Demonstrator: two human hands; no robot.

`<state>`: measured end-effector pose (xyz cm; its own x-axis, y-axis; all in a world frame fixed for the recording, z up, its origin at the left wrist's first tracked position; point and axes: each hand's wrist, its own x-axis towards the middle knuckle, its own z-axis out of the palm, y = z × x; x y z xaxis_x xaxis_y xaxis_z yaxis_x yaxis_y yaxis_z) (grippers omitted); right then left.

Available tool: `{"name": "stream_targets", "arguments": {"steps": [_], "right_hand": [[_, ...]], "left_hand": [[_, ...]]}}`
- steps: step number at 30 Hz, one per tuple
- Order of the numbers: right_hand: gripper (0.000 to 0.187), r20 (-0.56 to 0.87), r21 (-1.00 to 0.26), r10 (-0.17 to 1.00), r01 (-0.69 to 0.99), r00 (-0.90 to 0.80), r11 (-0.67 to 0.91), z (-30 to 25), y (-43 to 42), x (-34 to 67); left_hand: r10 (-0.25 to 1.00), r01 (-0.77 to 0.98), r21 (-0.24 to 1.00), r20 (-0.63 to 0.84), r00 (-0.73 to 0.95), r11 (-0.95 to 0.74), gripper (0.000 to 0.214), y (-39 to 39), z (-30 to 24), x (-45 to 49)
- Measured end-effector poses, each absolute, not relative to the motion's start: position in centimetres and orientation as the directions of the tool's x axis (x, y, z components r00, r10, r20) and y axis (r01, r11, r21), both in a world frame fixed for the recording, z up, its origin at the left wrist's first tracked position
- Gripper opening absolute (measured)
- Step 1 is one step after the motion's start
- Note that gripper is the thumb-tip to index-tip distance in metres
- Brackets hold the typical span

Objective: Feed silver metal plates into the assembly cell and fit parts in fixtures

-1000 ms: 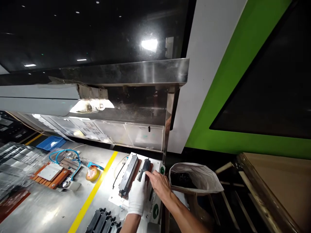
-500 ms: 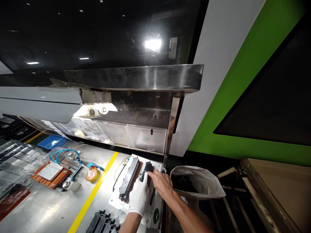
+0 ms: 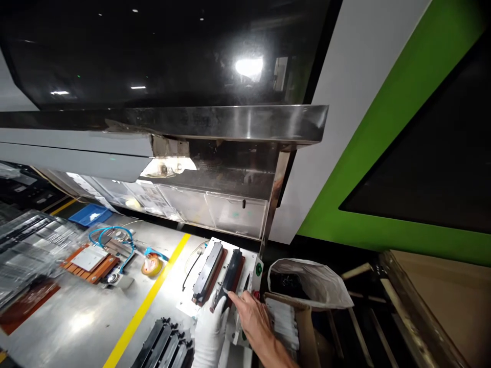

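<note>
A long black plastic strip (image 3: 232, 271) lies in the right-hand reddish-brown holder on a white fixture plate (image 3: 187, 305). At its near end, my gloved left hand (image 3: 210, 327) touches it with thumb and finger apart. My bare right hand (image 3: 252, 316) lies over the right side of the plate, its index finger stretched to the strip's near end and the other fingers bent beneath. A second long black strip (image 3: 208, 271) rests parallel on the left holder (image 3: 219, 276). Several similar black strips (image 3: 163, 345) lie on the metal bench nearer me.
A yellow tape line (image 3: 149, 296) crosses the metal bench. Left of it are a tape roll (image 3: 151, 266), an orange fixture (image 3: 90, 261) with blue tubing, and a blue tray (image 3: 91, 214). On the right stand a white bag (image 3: 326, 286) and a carton (image 3: 307, 327) holding white pieces.
Both hands have slid along the right strip from its far part to its near end, uncovering more of it. The view has shifted slightly, bringing the carton into sight.
</note>
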<state>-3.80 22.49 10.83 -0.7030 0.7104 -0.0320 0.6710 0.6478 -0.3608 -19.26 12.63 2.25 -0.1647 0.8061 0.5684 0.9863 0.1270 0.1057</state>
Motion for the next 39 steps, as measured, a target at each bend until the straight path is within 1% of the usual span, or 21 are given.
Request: {"name": "stream_targets", "arguments": {"steps": [4,6,11,17,22,24,26,28,29,31,35,39], "right_hand": [[0.043,-0.047,-0.376,0.712,0.673,-0.700,0.637,10.7,21.3,-4.2],[0.039,-0.051,-0.375,0.713,0.675,-0.699,0.635,10.7,21.6,-4.4],[0.036,-0.050,-0.389,0.702,0.662,-0.710,0.641,10.8,22.4,-4.7],[0.038,-0.055,-0.353,0.698,0.667,-0.714,0.656,11.3,22.9,-5.0],[0.038,-0.061,-0.368,0.701,0.669,-0.711,0.646,11.7,23.3,-5.1],[0.040,-0.057,-0.372,0.708,0.673,-0.704,0.640,11.8,23.4,-5.1],[0.044,-0.043,-0.365,0.719,0.681,-0.693,0.635,11.6,23.5,-5.1],[0.051,-0.022,-0.355,0.738,0.695,-0.675,0.625,11.4,23.8,-4.9],[0.055,-0.014,-0.349,0.750,0.706,-0.662,0.616,11.2,24.1,-4.8],[0.058,-0.009,-0.342,0.772,0.728,-0.635,0.594,10.8,25.0,-4.8],[0.054,0.008,-0.358,0.785,0.731,-0.620,0.581,10.5,27.1,-5.0],[0.048,-0.003,-0.379,0.770,0.713,-0.638,0.590,10.9,28.5,-5.3]], "left_hand": [[0.834,0.987,0.040,0.529,-0.156,0.159,0.043,11.8,2.0,-19.6],[0.843,0.989,0.029,0.519,-0.142,0.148,0.044,12.1,1.9,-19.7],[0.809,0.989,0.015,0.573,-0.130,0.148,0.039,13.0,0.9,-19.5],[0.817,0.989,0.086,0.558,-0.146,0.118,0.031,14.0,2.0,-19.3],[0.809,0.984,0.116,0.561,-0.177,0.135,0.031,14.6,2.6,-19.1],[0.828,0.974,0.149,0.513,-0.224,0.171,0.033,14.5,2.6,-19.0],[0.851,0.951,0.227,0.436,-0.292,0.210,0.035,14.3,2.7,-18.9],[0.858,0.911,0.314,0.354,-0.373,0.266,0.043,14.3,3.2,-18.6],[0.862,0.897,0.339,0.319,-0.393,0.283,0.048,14.5,3.6,-18.4],[0.875,0.886,0.347,0.261,-0.407,0.309,0.056,15.3,4.8,-18.1],[0.903,0.883,0.324,0.147,-0.403,0.341,0.048,18.6,7.0,-17.7],[0.914,0.872,0.325,0.052,-0.402,0.365,0.052,20.9,7.8,-17.6]]}}
